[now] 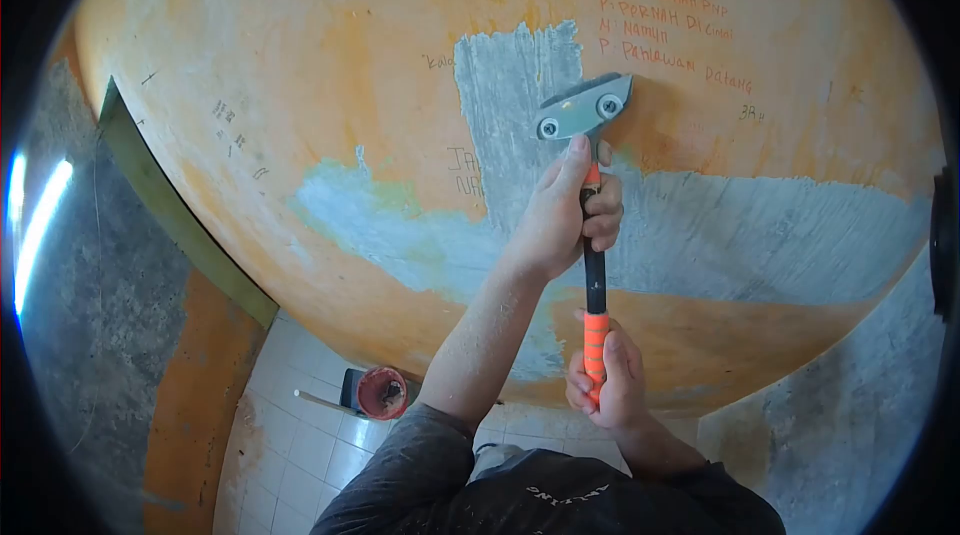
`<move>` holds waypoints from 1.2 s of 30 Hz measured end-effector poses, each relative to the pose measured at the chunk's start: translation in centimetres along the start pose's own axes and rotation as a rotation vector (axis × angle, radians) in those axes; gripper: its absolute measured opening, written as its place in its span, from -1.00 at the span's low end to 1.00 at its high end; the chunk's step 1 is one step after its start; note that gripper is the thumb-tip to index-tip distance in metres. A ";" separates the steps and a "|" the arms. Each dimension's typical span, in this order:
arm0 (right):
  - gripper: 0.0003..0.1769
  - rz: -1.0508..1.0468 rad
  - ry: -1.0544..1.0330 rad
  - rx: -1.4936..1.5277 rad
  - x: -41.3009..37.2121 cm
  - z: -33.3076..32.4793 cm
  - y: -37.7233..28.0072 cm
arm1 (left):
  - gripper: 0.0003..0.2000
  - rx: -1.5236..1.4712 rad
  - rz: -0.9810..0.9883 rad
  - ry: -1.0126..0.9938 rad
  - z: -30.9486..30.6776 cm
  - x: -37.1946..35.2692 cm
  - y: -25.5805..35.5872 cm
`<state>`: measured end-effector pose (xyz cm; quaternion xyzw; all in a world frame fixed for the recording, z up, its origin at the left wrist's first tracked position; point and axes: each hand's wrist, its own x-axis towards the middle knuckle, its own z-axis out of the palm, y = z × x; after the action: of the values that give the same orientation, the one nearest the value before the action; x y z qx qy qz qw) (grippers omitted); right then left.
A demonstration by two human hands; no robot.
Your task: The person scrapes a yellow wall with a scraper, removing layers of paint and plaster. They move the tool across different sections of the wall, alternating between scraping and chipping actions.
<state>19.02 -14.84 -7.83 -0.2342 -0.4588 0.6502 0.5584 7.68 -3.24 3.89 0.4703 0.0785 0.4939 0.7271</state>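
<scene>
A long-handled scraper [595,280] with a wide grey-green head is held upright against an orange-painted wall [330,65]. My left hand [575,195] is closed round the black shaft just below the head, its thumb lying along the top. Lower down, my right hand [608,375] grips the orange end of the handle. The scraper head touches the wall at the right edge of a bare grey patch [505,85]. A wide grey band [740,235] of bare wall runs to the right of my left hand.
On the tiled floor [300,435] at the lower left stands a red bucket [381,393] beside a dark item with a pale stick. A green door frame [190,225] edges the wall at left. Red handwriting [675,35] marks the wall at upper right.
</scene>
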 end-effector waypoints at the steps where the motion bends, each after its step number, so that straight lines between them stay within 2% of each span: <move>1: -0.43 0.002 -0.008 0.044 -0.4 0.3 0.3 | -0.64 -0.004 -0.003 -0.009 -0.3 0.2 0.1; 8: -0.37 -0.027 0.060 0.050 -0.1 2.4 1.3 | -0.63 0.007 -0.030 -0.140 -0.6 0.5 2.1; 10: -0.37 -0.016 0.053 0.088 -0.4 3.1 1.3 | -0.63 -0.039 -0.072 -0.101 -1.2 0.0 1.6; 13: -0.37 -0.018 0.066 0.132 0.4 4.2 1.4 | -0.64 0.002 -0.038 -0.184 -1.5 0.7 2.8; 15: -0.38 -0.042 0.096 0.131 0.5 4.6 1.9 | -0.64 0.000 -0.066 -0.173 -1.4 0.9 3.4; 21: -0.38 -0.065 0.075 0.320 0.4 5.7 3.6 | -0.66 -0.001 -0.113 -0.219 -2.1 1.1 3.2; 27: -0.37 -0.129 0.051 0.381 0.7 6.1 5.7 | -0.66 0.002 -0.140 -0.270 -3.0 0.9 2.8; 33: -0.33 -0.161 0.085 0.185 2.0 7.3 5.1 | -0.66 -0.016 -0.128 -0.313 -2.9 1.5 3.8; 36: -0.36 -0.186 0.118 0.296 1.7 7.6 6.4 | -0.66 -0.024 -0.165 -0.313 -3.5 0.9 3.3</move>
<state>9.14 -15.54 -9.39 -0.1439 -0.3444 0.6413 0.6704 4.00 -0.15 4.78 0.5247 -0.0030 0.3542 0.7741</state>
